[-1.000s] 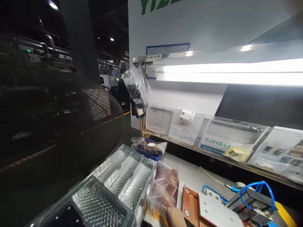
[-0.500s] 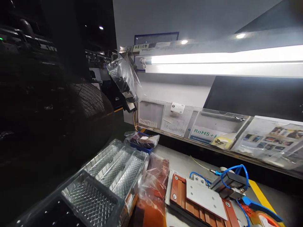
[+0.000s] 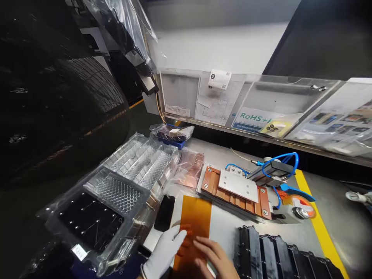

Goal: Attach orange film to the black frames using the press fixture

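Note:
My left hand [image 3: 165,251], in a white glove, reaches over the left side of a glossy amber sheet [image 3: 196,215]. Its fingers are stretched out, with nothing visible in them. Bare and spread, the fingers of my right hand [image 3: 216,257] hover at or just over the same sheet on its right side; contact is unclear. The sheet lies flat on the metal bench [image 3: 222,224] and mirrors the fingertips. Just left of it rests a black phone-like slab [image 3: 164,213]. A row of black ribbed parts [image 3: 261,250] stands right of my right hand.
Stacked clear plastic trays [image 3: 145,164] fill the left side, the front one holding a black panel [image 3: 91,219]. Behind the sheet sits a brown fixture [image 3: 212,182] with a metal plate and blue air hoses [image 3: 280,159]. A roll of tape [image 3: 302,205] lies beside it. Document pockets [image 3: 221,97] line the back.
The view has tipped downward, bringing the amber sheet, the black ribbed parts and both my hands into sight. The lamp at the top has left the view.

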Demonstrator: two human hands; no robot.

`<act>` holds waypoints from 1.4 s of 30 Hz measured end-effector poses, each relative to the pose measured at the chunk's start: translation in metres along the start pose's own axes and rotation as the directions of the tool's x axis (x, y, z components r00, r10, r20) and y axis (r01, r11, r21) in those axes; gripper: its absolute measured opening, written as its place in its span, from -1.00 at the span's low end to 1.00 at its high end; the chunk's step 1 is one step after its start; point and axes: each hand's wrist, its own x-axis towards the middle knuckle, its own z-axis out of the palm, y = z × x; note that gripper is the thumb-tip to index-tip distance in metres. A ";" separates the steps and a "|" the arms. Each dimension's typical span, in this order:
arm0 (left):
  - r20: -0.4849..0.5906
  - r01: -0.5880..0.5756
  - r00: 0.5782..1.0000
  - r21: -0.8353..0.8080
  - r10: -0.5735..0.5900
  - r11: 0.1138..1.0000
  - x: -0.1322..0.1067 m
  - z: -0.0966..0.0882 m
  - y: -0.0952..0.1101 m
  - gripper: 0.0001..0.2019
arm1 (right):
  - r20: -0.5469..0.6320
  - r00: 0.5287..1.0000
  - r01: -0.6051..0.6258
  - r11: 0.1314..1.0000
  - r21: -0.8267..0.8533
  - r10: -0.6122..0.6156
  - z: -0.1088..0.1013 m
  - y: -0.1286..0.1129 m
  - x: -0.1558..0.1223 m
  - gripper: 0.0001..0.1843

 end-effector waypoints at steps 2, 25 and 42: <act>0.015 -0.175 0.984 0.186 0.175 0.967 -0.002 0.017 0.010 -0.66 | -0.178 0.982 -0.078 0.993 -0.092 0.061 -0.015 -0.008 0.015 -0.54; 0.214 -0.582 0.749 0.665 0.627 0.469 0.003 0.087 0.047 -0.86 | 0.035 0.786 -0.451 0.534 0.715 0.617 -0.092 0.003 -0.007 -0.66; -0.041 -0.252 0.906 0.746 0.420 0.617 0.033 0.001 0.018 -0.69 | -0.117 0.123 0.061 0.111 0.992 0.985 -0.143 0.064 -0.045 -0.65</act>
